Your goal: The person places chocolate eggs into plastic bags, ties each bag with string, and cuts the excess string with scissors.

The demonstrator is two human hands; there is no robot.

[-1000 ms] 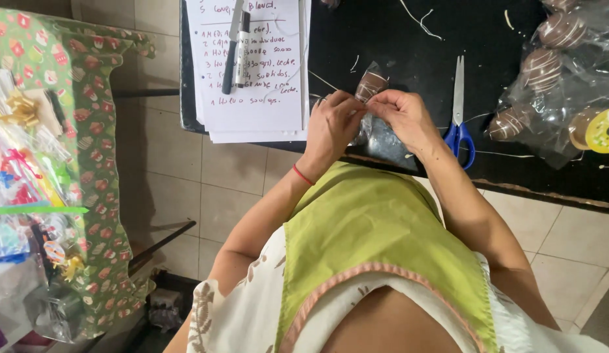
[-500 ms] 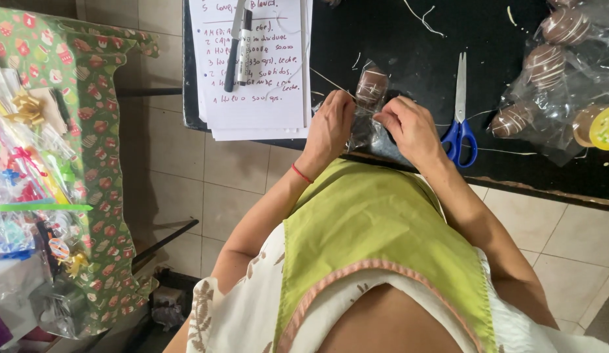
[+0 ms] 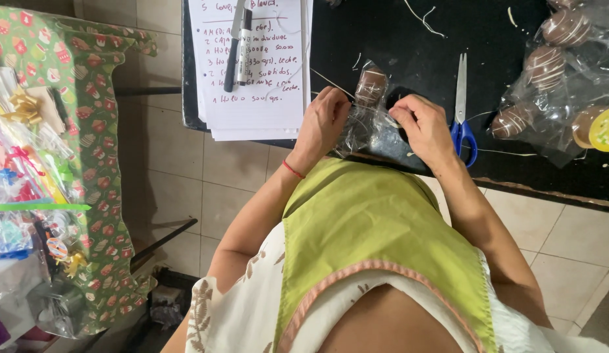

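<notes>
A chocolate egg (image 3: pixel 370 85) sits inside a clear cellophane bag (image 3: pixel 368 125) at the front edge of the black table (image 3: pixel 396 39). My left hand (image 3: pixel 324 121) pinches the bag's left side, near the neck. On the bag's right side my right hand (image 3: pixel 423 122) holds the cellophane together with a thin white string. The bag's open end points toward me and bunches between both hands.
A stack of handwritten paper (image 3: pixel 255 65) with two pens (image 3: pixel 238 42) lies to the left. Blue-handled scissors (image 3: pixel 461 104) rest just right of my right hand. Several wrapped chocolate eggs (image 3: pixel 553 65) lie at far right. A patterned cloth with ribbons and bags (image 3: pixel 36 163) stands at left.
My two hands have drawn slightly apart along the bag, and the egg now shows more clearly between them. The view has shifted a little.
</notes>
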